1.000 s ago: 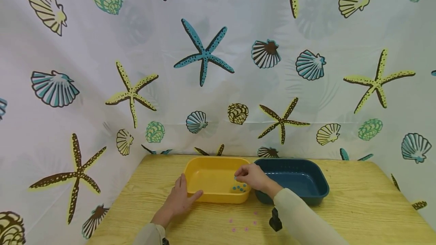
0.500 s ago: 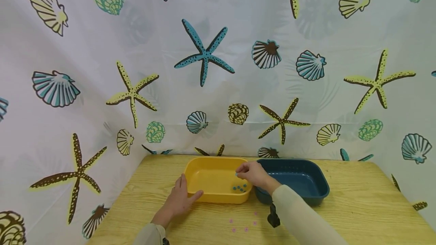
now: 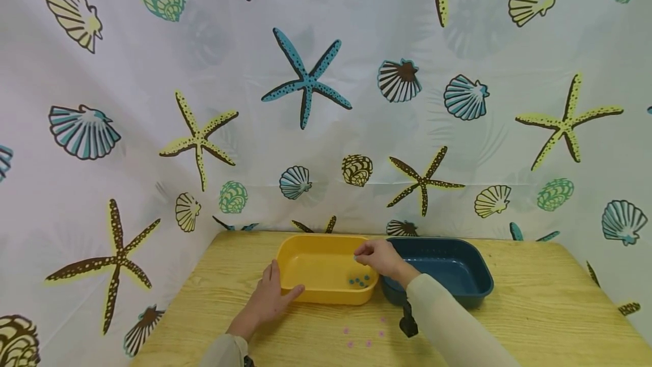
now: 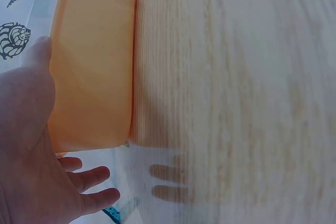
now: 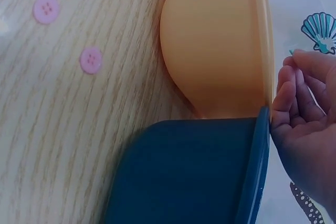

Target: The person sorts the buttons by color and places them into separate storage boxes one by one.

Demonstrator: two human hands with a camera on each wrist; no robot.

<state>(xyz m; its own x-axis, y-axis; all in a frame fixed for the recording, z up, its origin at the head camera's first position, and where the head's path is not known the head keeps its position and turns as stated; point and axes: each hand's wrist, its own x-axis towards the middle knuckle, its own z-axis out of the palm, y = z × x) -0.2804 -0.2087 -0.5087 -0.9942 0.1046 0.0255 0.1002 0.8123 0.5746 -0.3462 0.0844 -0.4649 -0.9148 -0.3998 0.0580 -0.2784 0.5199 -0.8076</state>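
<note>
Between thumb and fingertips my right hand [image 3: 379,257] pinches a small blue button [image 3: 355,257], held above the right end of a yellow plastic tub [image 3: 326,297]. Only a thin edge of that button shows in the right wrist view. Several more blue buttons [image 3: 362,284] lie on the tub's floor at its right front corner. My left hand [image 3: 267,299] rests against the tub's front left corner, its thumb along the front rim. In the left wrist view its other fingers [image 4: 94,178] stretch out past the tub's end.
Right of the yellow tub, and touching it, stands a dark blue tub [image 3: 448,276]. Several pink buttons [image 3: 369,344] lie on the wooden table [image 3: 550,310] in front. A white curtain [image 3: 356,129] printed with shells and starfish hangs behind and at both sides.
My right hand has risen slightly and shifted a little to the right with the blue button. My left hand stays put at the tub's corner.
</note>
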